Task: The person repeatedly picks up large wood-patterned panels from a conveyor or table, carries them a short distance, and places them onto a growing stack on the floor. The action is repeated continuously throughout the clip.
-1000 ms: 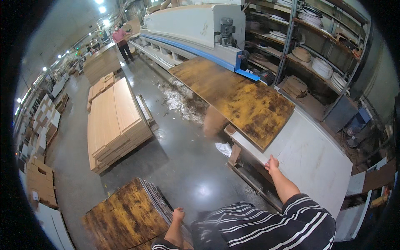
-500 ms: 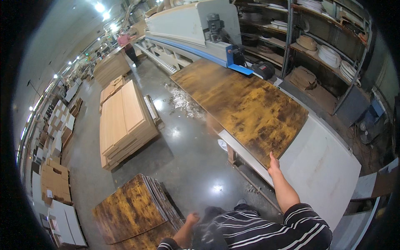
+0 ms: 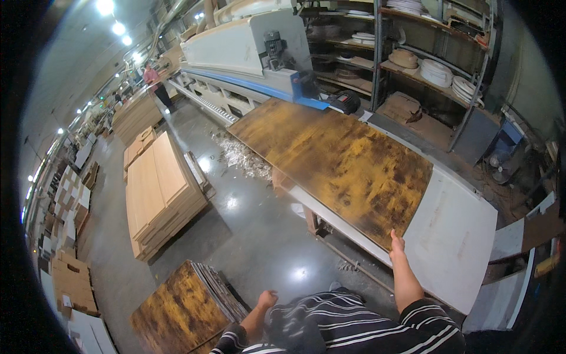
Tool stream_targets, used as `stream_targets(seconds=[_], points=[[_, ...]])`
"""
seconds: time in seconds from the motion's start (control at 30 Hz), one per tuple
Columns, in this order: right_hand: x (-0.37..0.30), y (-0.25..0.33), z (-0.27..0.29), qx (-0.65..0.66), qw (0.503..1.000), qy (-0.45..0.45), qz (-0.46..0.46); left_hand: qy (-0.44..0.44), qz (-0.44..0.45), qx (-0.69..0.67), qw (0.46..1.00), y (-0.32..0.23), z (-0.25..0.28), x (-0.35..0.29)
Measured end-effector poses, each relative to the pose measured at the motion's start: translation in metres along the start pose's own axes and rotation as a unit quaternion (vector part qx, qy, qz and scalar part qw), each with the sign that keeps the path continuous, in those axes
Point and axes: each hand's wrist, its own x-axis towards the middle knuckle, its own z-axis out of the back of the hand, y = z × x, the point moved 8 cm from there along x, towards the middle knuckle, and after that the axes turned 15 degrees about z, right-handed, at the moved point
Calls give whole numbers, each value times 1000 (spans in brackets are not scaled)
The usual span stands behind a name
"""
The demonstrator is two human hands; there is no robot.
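Note:
A long board with a mottled brown and yellow face lies flat on the white machine table, its far end beside the machine's blue rail. My right hand is closed on the board's near corner, thumb up at the edge; the underside of the grip is hidden. Low in front of my body, my left hand hangs loosely curled with nothing visible in it. Nearest to that hand is a stack of similar mottled boards at the lower left.
A stack of pale wood panels stands on the floor to the left. Shavings litter the floor beside the large white machine. Metal shelves hold coiled rolls at the back right. Another person stands far off.
The view has shifted, so the machine and stacks sit further left. My right hand stays at the board's corner. The board appears slightly further along toward the machine. My left hand remains low and empty.

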Motion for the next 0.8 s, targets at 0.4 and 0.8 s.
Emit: stream_targets(seconds=[0.4, 0.8], points=[[-24, -21, 116, -9, 999, -38, -22, 36, -48, 35, 998, 56, 6, 25], [-167, -95, 143, -23, 995, -37, -85, 125, 30, -147, 981, 88, 28, 62]])
